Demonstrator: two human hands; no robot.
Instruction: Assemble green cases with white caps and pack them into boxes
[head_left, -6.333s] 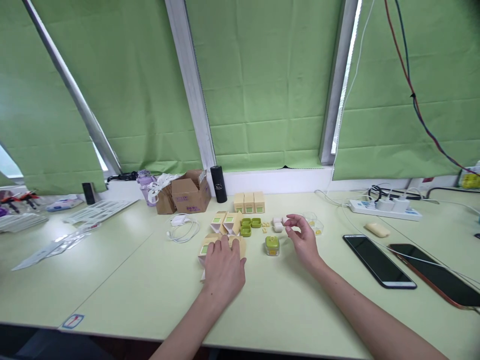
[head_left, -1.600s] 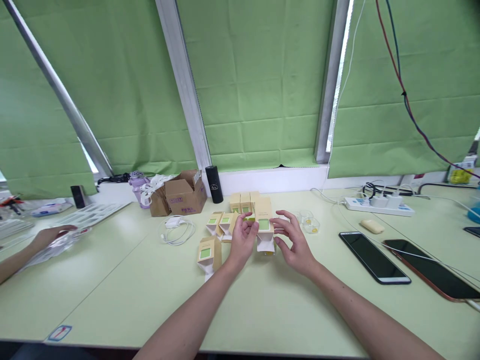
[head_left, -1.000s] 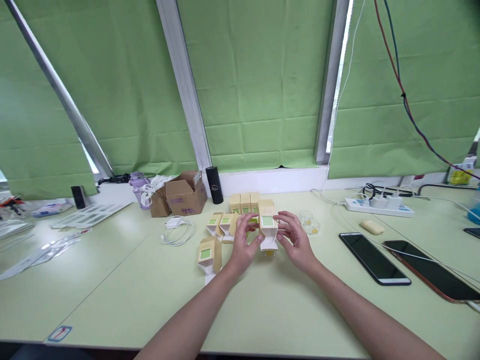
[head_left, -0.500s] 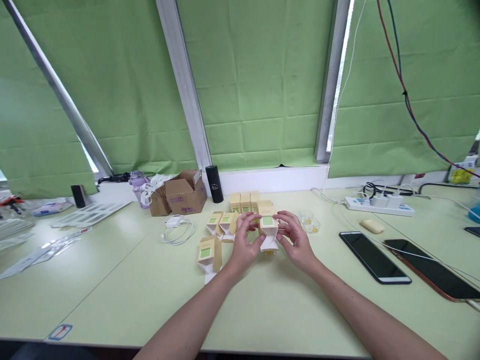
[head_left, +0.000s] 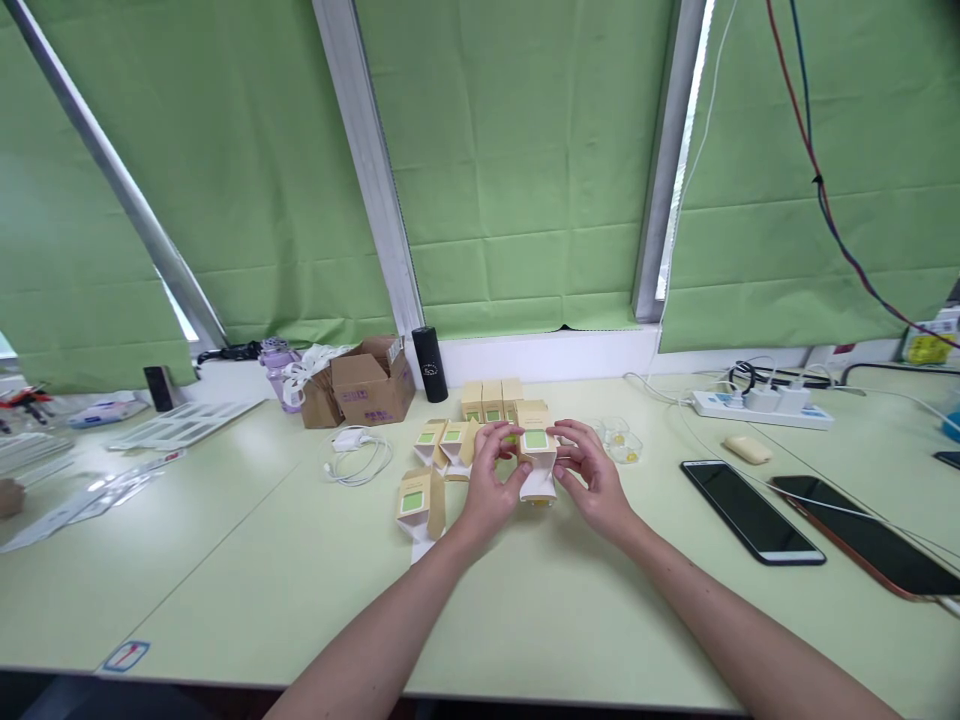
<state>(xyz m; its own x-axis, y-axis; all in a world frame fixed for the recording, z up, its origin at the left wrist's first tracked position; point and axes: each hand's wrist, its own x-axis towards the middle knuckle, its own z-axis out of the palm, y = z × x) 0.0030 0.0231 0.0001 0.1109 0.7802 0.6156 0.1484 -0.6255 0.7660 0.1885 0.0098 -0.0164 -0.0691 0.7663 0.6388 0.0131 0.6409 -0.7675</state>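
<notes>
Between my two hands stands a small tan cardboard box [head_left: 535, 440] with a green square label and a white flap folded out toward me. My left hand [head_left: 491, 480] grips its left side, thumb at the flap, fingers curled at the top. My right hand [head_left: 594, 482] holds the right side with bent fingers. Something yellowish shows low under the flap, too small to make out. An open box of the same kind [head_left: 420, 500] lies left of my left hand, with two more open ones [head_left: 442, 443] behind it. Several closed boxes [head_left: 491, 398] stand in a row farther back.
Clear plastic pieces with yellow bits [head_left: 621, 440] lie right of my right hand. Two phones [head_left: 752, 512], an earbud case [head_left: 747, 449] and a power strip [head_left: 761, 408] are at right. A brown carton [head_left: 373, 385], black cylinder [head_left: 430, 365] and white charger cable [head_left: 360, 455] are at left.
My hands keep nearly the same hold on the box. The view shifts slightly. Part of another person's hand now shows at the far left edge.
</notes>
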